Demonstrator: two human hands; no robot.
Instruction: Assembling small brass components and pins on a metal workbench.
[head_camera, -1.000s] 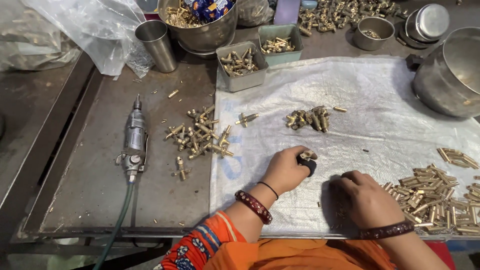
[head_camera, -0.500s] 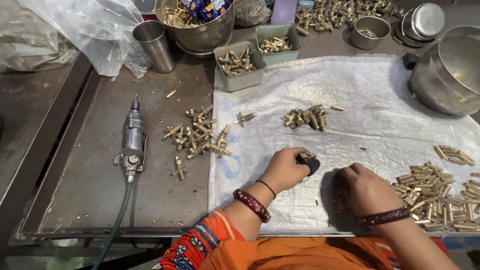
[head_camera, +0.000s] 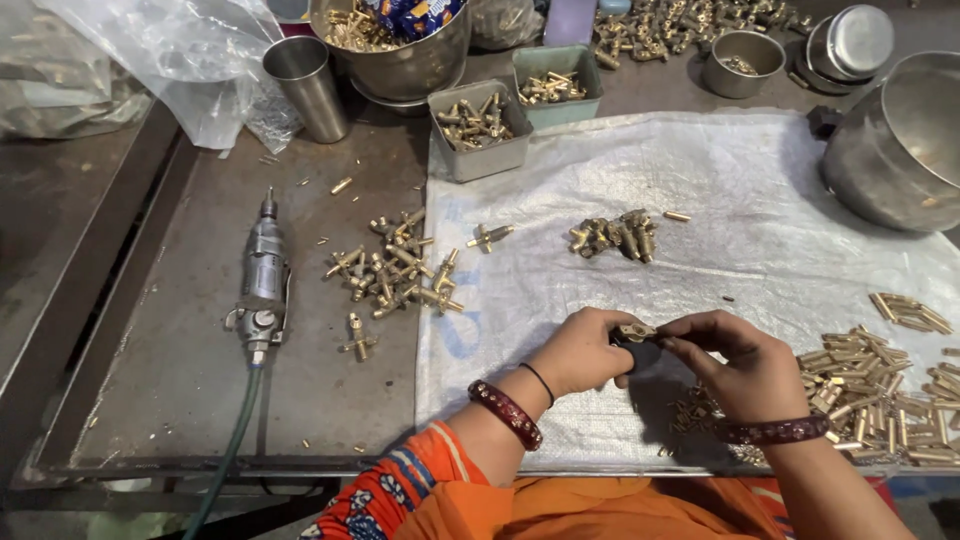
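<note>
Brass fitting (head_camera: 634, 331) sits pinched between both hands low centre of the white sheet (head_camera: 760, 200): left hand (head_camera: 580, 352) clamped round a dark round piece (head_camera: 643, 354) w/ the fitting on top, right hand (head_camera: 738, 362) w/ thumb and forefinger closed on the fitting's end. Risk as I judge it: it's a small part and the grip is fingertip only, so a slip could drop it into the brass pin heap (head_camera: 880, 385) at 3 o'clock of the hands, where it'd be lost among look-alikes; a sleeve or wrist sweep could also scatter that heap off the worktop (head_camera: 180, 380) edge. Power tool (head_camera: 262, 285) lies at 9 o'clock, hose trailing off the front; a snag could drag it. Counts: 2 hands, 1 power tool, 1 steel tumbler (head_camera: 305, 85), 2 small square trays (head_camera: 480, 135) at 12, 1 big steel pot (head_camera: 900, 150) at 2, 1 small bowl (head_camera: 740, 62), 1 lone fitting (head_camera: 488, 236), one cluster approx 8 (head_camera: 612, 236), left pile approx 20 (head_camera: 395, 270), heap too many to count.
</note>
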